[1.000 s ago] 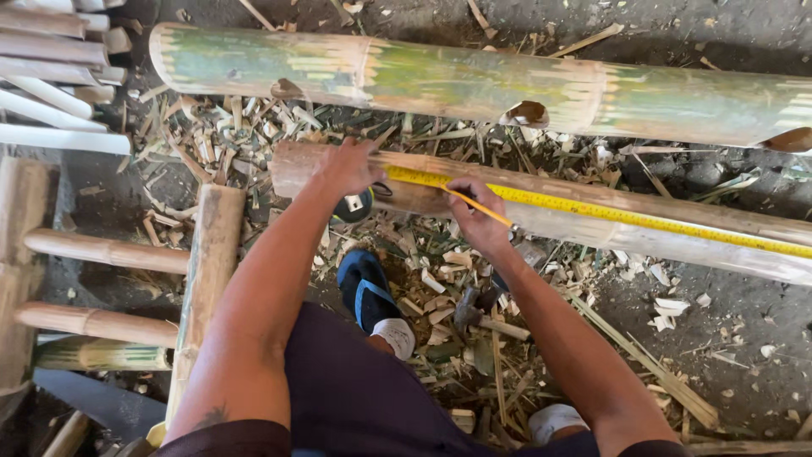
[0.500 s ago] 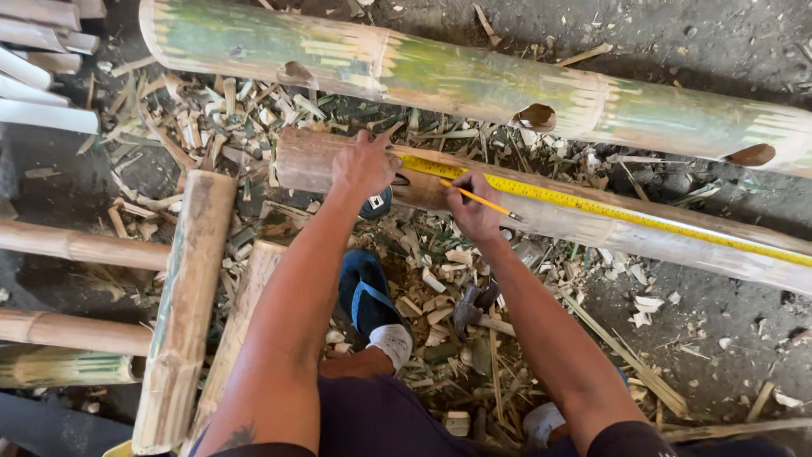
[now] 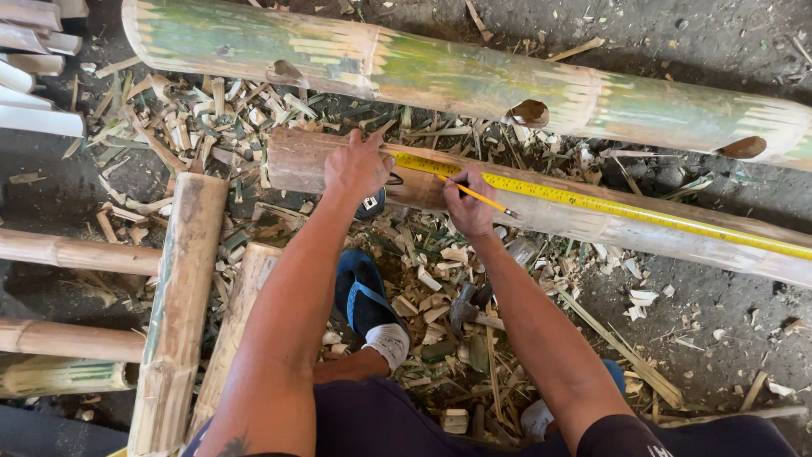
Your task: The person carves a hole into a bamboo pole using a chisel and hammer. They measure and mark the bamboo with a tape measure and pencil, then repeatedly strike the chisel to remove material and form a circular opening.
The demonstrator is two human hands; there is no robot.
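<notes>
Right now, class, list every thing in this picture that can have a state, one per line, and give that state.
Tape measure: extended along the brown pole.
Pencil: held in right hand, tip on pole.
Brown pole: lying flat, pinned by left hand.
Green bamboo: lying flat, notched.
Hammer: lying unused among shavings.

Green bamboo [image 3: 474, 80] blocks beyond; bare ground [image 3: 719, 326] open right.

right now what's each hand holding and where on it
The right hand grips a yellow pencil by its upper end. The left hand presses the tape measure near its start onto the bamboo pole.
</notes>
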